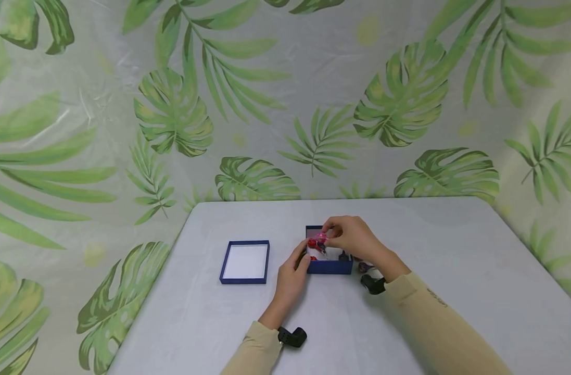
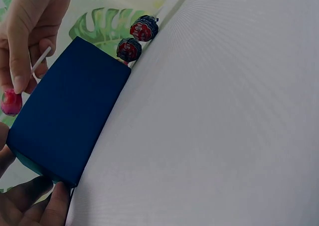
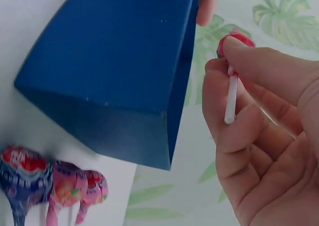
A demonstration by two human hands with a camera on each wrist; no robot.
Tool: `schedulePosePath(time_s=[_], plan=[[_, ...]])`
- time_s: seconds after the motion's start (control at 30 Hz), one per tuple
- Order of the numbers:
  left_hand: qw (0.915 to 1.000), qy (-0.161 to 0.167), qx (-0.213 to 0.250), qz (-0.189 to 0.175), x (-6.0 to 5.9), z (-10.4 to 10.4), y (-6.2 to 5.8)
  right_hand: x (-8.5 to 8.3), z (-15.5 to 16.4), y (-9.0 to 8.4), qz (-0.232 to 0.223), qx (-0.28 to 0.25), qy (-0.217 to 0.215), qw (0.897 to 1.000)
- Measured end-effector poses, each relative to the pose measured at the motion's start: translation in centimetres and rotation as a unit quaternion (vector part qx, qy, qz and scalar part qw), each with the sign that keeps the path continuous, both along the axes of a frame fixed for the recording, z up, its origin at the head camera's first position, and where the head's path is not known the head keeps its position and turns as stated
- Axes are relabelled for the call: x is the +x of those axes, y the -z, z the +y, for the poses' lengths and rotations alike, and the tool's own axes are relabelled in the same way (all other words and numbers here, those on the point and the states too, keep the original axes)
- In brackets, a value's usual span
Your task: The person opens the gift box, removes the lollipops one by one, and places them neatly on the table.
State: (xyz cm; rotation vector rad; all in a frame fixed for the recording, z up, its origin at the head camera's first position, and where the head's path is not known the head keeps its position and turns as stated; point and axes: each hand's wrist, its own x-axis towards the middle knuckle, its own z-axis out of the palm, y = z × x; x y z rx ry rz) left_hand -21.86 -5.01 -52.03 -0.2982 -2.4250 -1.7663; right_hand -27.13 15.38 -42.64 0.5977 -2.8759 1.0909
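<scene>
In the head view an open blue box (image 1: pixel 329 267) stands on the table with several wrapped lollipops inside, among them a red one (image 1: pixel 312 243). My left hand (image 1: pixel 290 276) grips the box at its left end. In the left wrist view the left fingers (image 2: pixel 55 203) lie against that end. Above the box, my right hand (image 1: pixel 355 238) pinches a pink lollipop (image 3: pixel 238 40) between thumb and fingers. Its white stick (image 3: pixel 231 99) points down toward the palm in the right wrist view. The hands partly hide what the box holds.
Left of the box lies a blue-rimmed lid (image 1: pixel 244 263), white inside. Close by the box's right end are more wrapped lollipops, one dark blue and red (image 3: pixel 25 176) and one pink (image 3: pixel 67 183). A white cover lies over the table (image 1: pixel 173 323), and a leaf-patterned sheet (image 1: pixel 322 78) hangs behind.
</scene>
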Motion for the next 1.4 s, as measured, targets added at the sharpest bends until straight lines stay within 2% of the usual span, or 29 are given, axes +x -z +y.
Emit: schedulePosePath(time_s=[0.37,0.53,0.7,0.93,1.13,1.4], plan=[[1.0000,-0.002,-0.004,0.005,-0.4,0.0,-0.1,1.6,1.9,-1.3,0.007,0.023,-0.036,0.999],[1.0000,0.000,-0.005,-0.001,-0.6,0.0,-0.1,2.2,2.6,-1.6,0.007,0.045,-0.029,0.999],[1.0000,-0.003,-0.004,0.000,-0.5,0.0,0.1,2.8,3.3,-1.4,0.007,0.055,-0.021,0.998],[1.0000,-0.004,-0.005,-0.003,-0.3,0.0,0.3,3.6,4.3,-1.1,-0.006,0.045,-0.039,0.998],[1.0000,-0.002,-0.001,-0.003,-0.3,0.0,0.5,4.4,5.1,-1.0,-0.024,0.059,-0.040,0.997],[0.9999,-0.009,-0.008,-0.012,-0.3,0.0,0.3,5.3,6.1,-0.5,-0.004,0.080,-0.052,0.995]])
